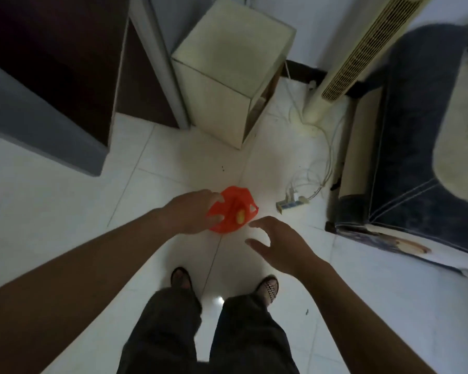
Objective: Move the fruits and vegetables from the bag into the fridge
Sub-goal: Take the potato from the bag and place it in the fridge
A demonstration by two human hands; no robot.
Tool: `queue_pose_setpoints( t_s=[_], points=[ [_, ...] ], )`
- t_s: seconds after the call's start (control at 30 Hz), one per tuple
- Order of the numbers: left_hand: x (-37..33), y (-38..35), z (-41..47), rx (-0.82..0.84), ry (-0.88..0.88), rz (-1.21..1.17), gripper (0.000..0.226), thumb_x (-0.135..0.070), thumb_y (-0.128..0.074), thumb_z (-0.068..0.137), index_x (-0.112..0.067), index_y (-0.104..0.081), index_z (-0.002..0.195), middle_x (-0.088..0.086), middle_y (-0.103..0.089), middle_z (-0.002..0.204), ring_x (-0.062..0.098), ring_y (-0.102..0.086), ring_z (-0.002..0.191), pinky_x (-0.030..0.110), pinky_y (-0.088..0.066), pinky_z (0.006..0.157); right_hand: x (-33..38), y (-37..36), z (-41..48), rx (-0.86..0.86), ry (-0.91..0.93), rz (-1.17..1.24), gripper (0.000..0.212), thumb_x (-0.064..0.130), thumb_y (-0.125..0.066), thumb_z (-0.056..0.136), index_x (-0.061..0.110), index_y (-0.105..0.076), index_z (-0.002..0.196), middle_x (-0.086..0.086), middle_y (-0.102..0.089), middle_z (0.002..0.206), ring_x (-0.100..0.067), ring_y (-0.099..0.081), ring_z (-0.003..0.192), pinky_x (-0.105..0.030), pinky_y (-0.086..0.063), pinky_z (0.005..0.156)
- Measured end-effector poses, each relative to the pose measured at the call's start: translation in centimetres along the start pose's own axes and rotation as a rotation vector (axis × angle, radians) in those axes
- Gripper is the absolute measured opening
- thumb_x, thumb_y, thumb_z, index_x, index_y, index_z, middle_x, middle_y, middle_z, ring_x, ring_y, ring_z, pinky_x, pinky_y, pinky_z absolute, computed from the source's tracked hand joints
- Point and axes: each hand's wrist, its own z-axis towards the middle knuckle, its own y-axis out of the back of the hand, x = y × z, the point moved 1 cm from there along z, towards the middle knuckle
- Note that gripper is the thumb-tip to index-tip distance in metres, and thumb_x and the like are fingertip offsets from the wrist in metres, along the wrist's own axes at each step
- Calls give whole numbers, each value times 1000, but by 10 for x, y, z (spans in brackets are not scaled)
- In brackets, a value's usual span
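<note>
- Bag (pixel 231 209): red plastic, on the white floor (pixel 65 211) at frame centre, mouth slack, one yellow fruit (pixel 240 218) showing inside near its lower right edge.
- Left hand (pixel 192 211): at the bag's left rim, fingers curled on the plastic, grip seemingly pinching the edge to hold the mouth apart; blurred, so cannot tell how firmly.
- Right hand (pixel 280 245): just right of the bag, apart from it, grip wide with fingers spread, holding nothing.
- Fridge: grey panel (pixel 38 117) at upper left may be its door, dark opening behind it; not sure from this view. No produce visible there.
- Progress, judged: early or mid-task. At least one fruit left in the bag; anything else inside hidden by folds.
- Next, likely: reaching in with the right hand for the fruit, then carrying it to upper left.
</note>
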Motion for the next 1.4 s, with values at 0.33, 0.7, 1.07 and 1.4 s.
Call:
queue_pose_setpoints(
  t_s=[0.33,0.7,1.07,1.4],
  points=[
    [135,-158,201,-204,138,-81,55,-41,-54,89,-22,-37,137,2,-44,138,20,-47,122,32,-39,98,-174,-132,190,-3,97,12,46,43,-59,87,28,-48,129,9,-53,126,-7,-50,113,-18,-36,91],
    [269,-365,373,-396,-68,70,57,-47,-57,84,-24,-43,134,-2,-44,138,18,-45,122,31,-41,95,-340,-289,409,-30,339,-276,37,38,-62,86,19,-58,118,1,-59,120,-14,-53,109,-24,-39,90],
    [278,-420,399,-135,-192,292,69,-56,-60,68,-12,-60,121,11,-64,118,27,-64,102,30,-53,81,-380,-321,409,-51,338,-291,39,31,-64,84,23,-57,121,3,-53,127,-14,-48,115,-25,-37,97],
    [288,-455,398,-46,-142,225,62,-48,-48,90,-14,-35,140,8,-43,139,24,-44,124,29,-33,102,-393,-359,416,22,266,-550,76,51,-58,84,16,-28,145,-7,-27,151,-27,-31,135,-46,-35,104]
  ],
)
